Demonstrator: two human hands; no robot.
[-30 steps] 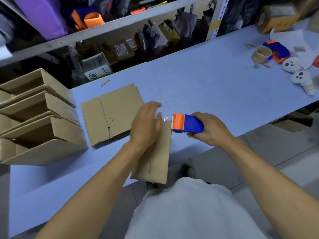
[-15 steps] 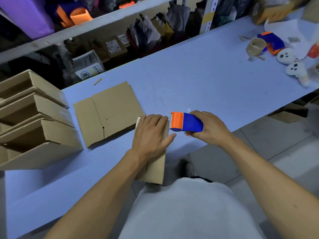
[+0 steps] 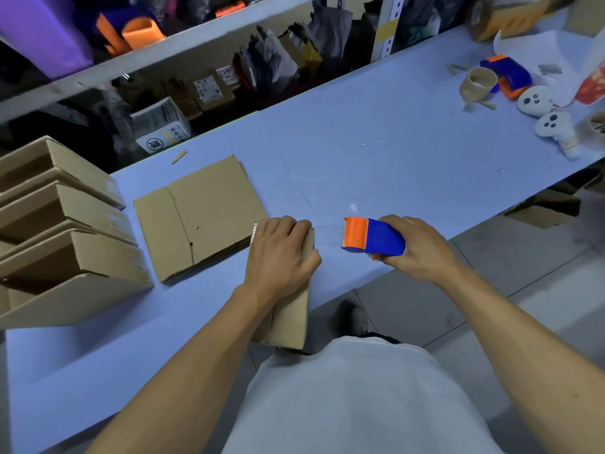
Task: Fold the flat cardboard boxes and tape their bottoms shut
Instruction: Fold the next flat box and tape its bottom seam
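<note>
A: Head view, near edge of the table (image 3: 376, 152)?

B: Folded cardboard box (image 3: 291, 309) standing at the table's front edge, lower part overhanging toward the white shirt. Left hand (image 3: 281, 253) laid flat over its top face, fingers together and nearly straight, thumb along the right edge, pressing down. Strip of tape barely visible at the far left corner under the fingertips.

A: And to the right?

B: Right hand (image 3: 415, 250) curled round a blue and orange tape dispenser (image 3: 373, 237), orange end pointing at the box, clear of it, just above the tabletop.

A: Other cardboard?

B: Flat cardboard boxes (image 3: 196, 214) stacked just left of and behind the pressed box, touching or nearly touching its corner. Further left, folded boxes (image 3: 65, 231) lying on their sides in a row, open ends facing left.

A: Far right end?

B: Second dispenser (image 3: 507, 73), empty tape core (image 3: 478, 85), two small white ghost-faced figures (image 3: 537, 101). Shelving (image 3: 183, 50) behind the table, packed with goods.
</note>
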